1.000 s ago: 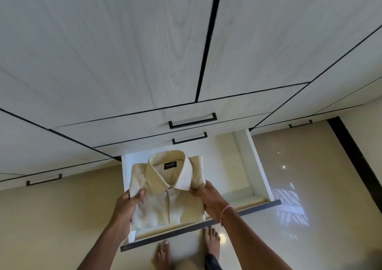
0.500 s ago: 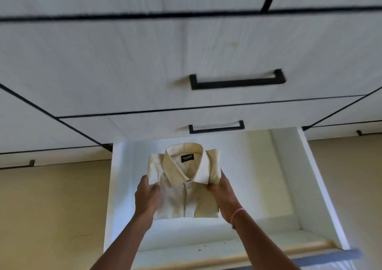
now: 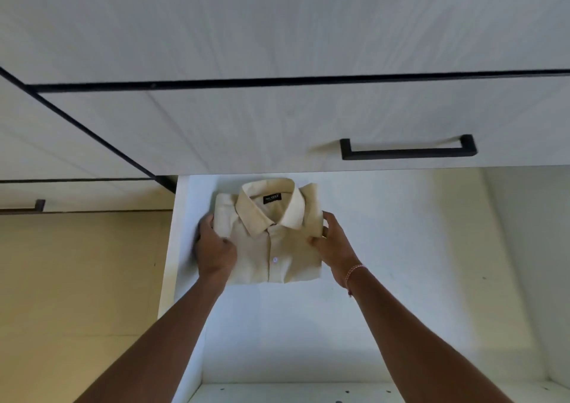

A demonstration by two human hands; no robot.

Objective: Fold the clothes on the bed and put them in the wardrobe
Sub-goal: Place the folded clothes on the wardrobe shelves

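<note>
Shirt (image 3: 274, 242) now lies deeper in white drawer (image 3: 401, 264).

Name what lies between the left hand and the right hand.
The folded cream shirt, gripped at both sides by the left hand and right hand; head view.

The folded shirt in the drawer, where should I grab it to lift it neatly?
Probably by its side edges below the collar, one hand from each side, as the left hand and right hand hold it. The folded shirt lies flat with both sides exposed.
</note>
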